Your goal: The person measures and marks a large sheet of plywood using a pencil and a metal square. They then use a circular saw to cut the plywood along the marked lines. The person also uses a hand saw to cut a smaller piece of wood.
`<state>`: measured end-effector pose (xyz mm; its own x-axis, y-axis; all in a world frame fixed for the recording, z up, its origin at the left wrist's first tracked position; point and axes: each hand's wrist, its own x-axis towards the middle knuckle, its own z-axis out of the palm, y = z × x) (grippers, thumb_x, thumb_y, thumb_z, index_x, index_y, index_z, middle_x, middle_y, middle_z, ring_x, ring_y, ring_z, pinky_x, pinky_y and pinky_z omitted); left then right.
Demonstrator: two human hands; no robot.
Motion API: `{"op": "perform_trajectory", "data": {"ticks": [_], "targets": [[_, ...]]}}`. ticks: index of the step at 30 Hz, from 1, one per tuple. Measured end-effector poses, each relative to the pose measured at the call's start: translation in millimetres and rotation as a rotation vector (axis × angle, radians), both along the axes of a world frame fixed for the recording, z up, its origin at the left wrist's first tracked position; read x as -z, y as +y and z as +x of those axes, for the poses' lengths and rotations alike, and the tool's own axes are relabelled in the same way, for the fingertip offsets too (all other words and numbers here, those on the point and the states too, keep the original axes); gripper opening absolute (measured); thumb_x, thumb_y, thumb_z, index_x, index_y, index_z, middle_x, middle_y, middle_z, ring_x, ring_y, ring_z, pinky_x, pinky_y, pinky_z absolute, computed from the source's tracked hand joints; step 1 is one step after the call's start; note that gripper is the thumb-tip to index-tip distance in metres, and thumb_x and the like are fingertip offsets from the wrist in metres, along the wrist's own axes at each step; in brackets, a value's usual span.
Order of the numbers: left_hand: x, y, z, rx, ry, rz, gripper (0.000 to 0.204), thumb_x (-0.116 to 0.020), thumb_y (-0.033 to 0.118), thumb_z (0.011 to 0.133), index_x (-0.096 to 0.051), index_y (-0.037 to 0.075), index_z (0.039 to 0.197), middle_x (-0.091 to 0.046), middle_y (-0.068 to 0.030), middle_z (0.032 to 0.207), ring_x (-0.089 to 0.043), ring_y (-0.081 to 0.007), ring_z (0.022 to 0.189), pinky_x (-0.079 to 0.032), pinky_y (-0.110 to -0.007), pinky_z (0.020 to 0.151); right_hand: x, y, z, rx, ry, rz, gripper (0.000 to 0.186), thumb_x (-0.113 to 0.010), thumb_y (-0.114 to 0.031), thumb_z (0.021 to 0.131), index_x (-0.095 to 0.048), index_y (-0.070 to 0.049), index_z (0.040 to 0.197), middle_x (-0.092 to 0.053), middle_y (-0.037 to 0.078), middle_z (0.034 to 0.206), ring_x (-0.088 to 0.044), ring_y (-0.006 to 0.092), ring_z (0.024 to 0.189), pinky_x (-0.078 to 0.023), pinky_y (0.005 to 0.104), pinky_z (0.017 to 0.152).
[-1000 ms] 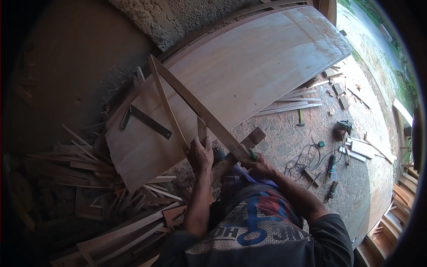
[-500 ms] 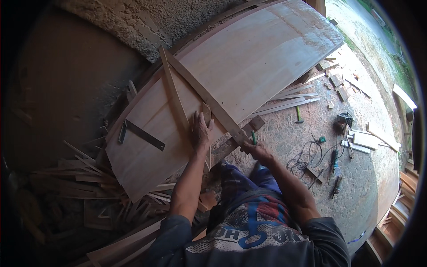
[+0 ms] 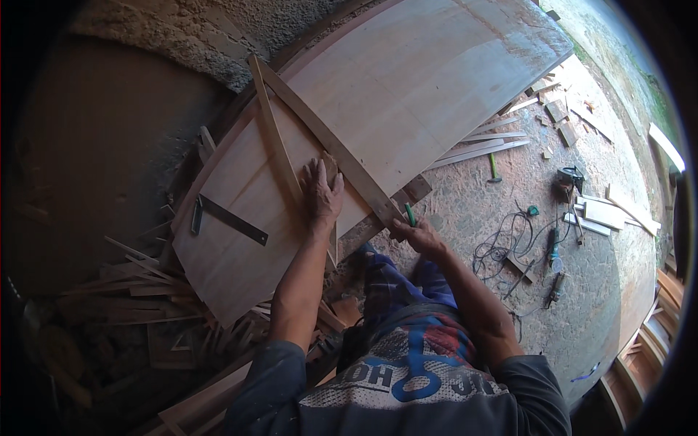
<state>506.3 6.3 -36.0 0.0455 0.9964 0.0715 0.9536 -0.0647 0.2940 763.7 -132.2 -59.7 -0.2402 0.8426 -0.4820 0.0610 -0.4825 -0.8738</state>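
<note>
A large pale plywood sheet (image 3: 407, 80) lies slanted in front of me. Across it runs a long flat wooden strip (image 3: 320, 131), and a second, thinner strip (image 3: 273, 131) meets it at the far end, making a narrow V. My left hand (image 3: 322, 195) lies with fingers stretched over a short wooden piece (image 3: 330, 166) between the two strips. At the near end of the long strip, my right hand (image 3: 420, 237) is closed on a slim green thing (image 3: 411, 214) that sticks up from the fist; its fingertips touch the strip's end.
A dark-bladed try square (image 3: 231, 219) lies on the sheet's left part. Offcuts (image 3: 156, 291) pile up at left. On the right floor are a green-handled hammer (image 3: 494, 168), a circular saw (image 3: 570, 176), an angle grinder (image 3: 555, 251) and tangled cords (image 3: 502, 240). A rough wall (image 3: 189, 36) borders the far side.
The whole view has shifted slightly, with the strips and hands higher in the picture. Both hands keep their places at the strips, and no grip has visibly changed.
</note>
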Motion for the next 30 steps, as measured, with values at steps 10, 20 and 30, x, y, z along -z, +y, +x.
{"op": "perform_trajectory", "data": {"ticks": [10,20,30], "targets": [[8,-19,-4,-0.021,-0.028,0.064,0.065,-0.052,0.039,0.100,-0.038,0.000,0.150,-0.037,-0.0228,0.157,-0.029,-0.0405,0.148,-0.023,-0.052,0.122,-82,110,43,-0.221,-0.226,0.334,0.056,-0.045,-0.051,0.102,-0.072,-0.002,0.092,-0.071,0.013,0.079,-0.069,0.0264,0.075,-0.052,0.0391,0.070],[4,-17,-2,-0.029,-0.126,0.077,0.067,-0.056,0.038,0.098,-0.039,0.000,0.149,-0.035,-0.0244,0.157,-0.028,-0.0395,0.149,-0.022,-0.051,0.122,-25,145,38,-0.528,0.046,0.560,0.016,-0.066,-0.016,0.089,-0.070,-0.001,0.092,-0.071,0.004,0.080,-0.068,0.0139,0.075,-0.054,0.0289,0.068],[9,-19,-4,-0.030,-0.110,0.098,0.067,-0.058,0.037,0.097,-0.039,-0.001,0.149,-0.036,-0.0242,0.157,-0.029,-0.0404,0.148,-0.024,-0.050,0.122,-25,145,35,-0.532,-0.074,0.541,0.016,-0.069,-0.018,0.089,-0.072,-0.003,0.094,-0.073,0.006,0.081,-0.070,0.0142,0.073,-0.055,0.0307,0.068]]}}
